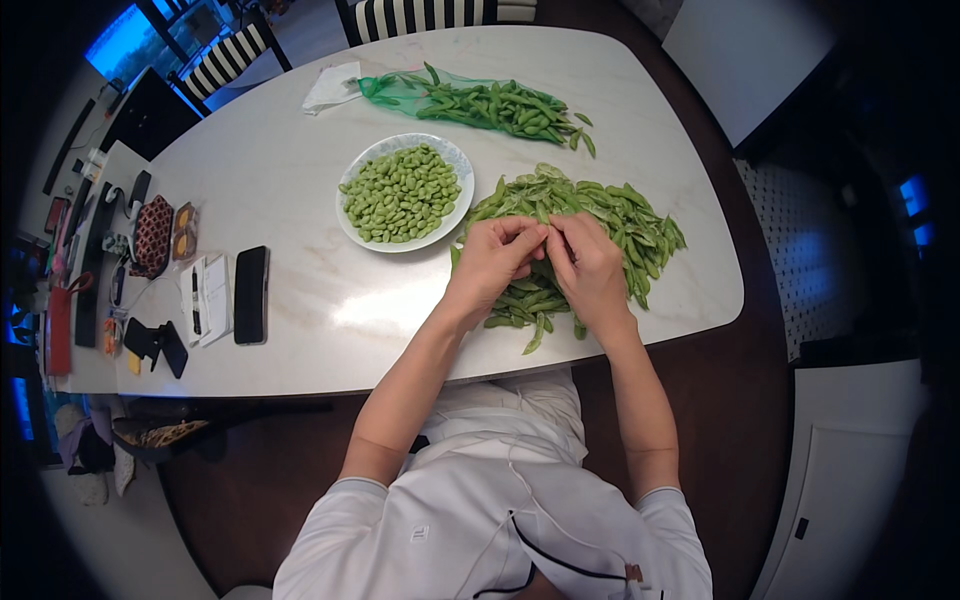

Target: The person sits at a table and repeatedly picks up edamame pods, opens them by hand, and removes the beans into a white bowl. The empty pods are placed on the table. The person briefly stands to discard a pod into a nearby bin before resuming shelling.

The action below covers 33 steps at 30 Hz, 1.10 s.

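My left hand (498,259) and my right hand (589,266) meet at the fingertips over a heap of green soybean pods (637,217). Pinched between them is a single green pod (543,213), its upper end showing above the fingers. Beneath and around both hands spread more pods, some looking flat and split. Left of the heap stands a white plate with a bluish patterned rim (464,172), filled with shelled green beans (401,195). Farther back lies a green mesh bag (405,88) with whole pods in it, several spilling from its right end.
A white tissue (332,87) lies beside the mesh bag. On the table's left are a smartphone (251,295), papers (215,300) with a pen (196,300), a patterned pouch (152,236) and a packaged snack (184,231). Striped chairs (420,19) stand behind the marble-look table (300,187).
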Each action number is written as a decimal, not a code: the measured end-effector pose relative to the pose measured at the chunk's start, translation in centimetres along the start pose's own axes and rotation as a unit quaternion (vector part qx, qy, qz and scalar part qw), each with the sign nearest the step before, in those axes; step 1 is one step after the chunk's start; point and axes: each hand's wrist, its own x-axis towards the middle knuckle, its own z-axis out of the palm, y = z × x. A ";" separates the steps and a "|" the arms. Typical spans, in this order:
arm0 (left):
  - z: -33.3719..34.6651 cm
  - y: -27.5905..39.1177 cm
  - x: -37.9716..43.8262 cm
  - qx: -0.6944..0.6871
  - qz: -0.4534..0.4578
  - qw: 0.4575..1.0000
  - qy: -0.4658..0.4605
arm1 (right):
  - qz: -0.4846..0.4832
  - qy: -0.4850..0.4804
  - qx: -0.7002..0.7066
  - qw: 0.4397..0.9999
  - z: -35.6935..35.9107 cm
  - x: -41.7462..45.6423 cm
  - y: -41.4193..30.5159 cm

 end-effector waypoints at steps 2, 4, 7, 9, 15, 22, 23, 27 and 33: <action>-0.2 -0.3 0.1 -0.003 -0.006 1.000 -0.003 | -0.009 0.021 -0.019 1.000 0.3 -0.1 -0.2; -0.1 -0.7 0.1 0.001 -0.016 1.000 0.008 | -0.005 0.036 -0.029 0.999 0.6 -0.1 -0.3; 1.2 -1.0 -0.3 -0.007 0.015 0.998 0.057 | 0.089 0.061 0.046 0.993 1.3 -0.4 -0.9; 1.7 -1.1 -0.4 0.016 0.071 0.993 0.090 | 0.104 0.061 0.046 0.992 1.7 -0.6 -0.8; 1.7 -2.2 -0.5 0.236 0.192 0.946 0.114 | 0.099 0.013 0.041 0.994 0.9 -0.3 -0.8; 0.2 -1.2 -0.1 0.179 0.073 0.981 -0.013 | -0.006 -0.029 -0.021 0.999 -0.1 -0.3 -0.3; 0.3 -0.8 -0.2 0.137 0.040 0.989 -0.032 | -0.008 -0.031 -0.029 0.999 -0.1 -0.3 -0.3; -0.2 -0.9 -0.1 0.119 0.048 0.991 -0.046 | 0.013 -0.036 -0.020 0.999 -0.2 -0.5 -0.8; 0.4 -0.3 -0.1 0.340 0.130 0.929 0.073 | 0.000 -0.009 -0.075 0.997 -0.3 -0.5 -1.0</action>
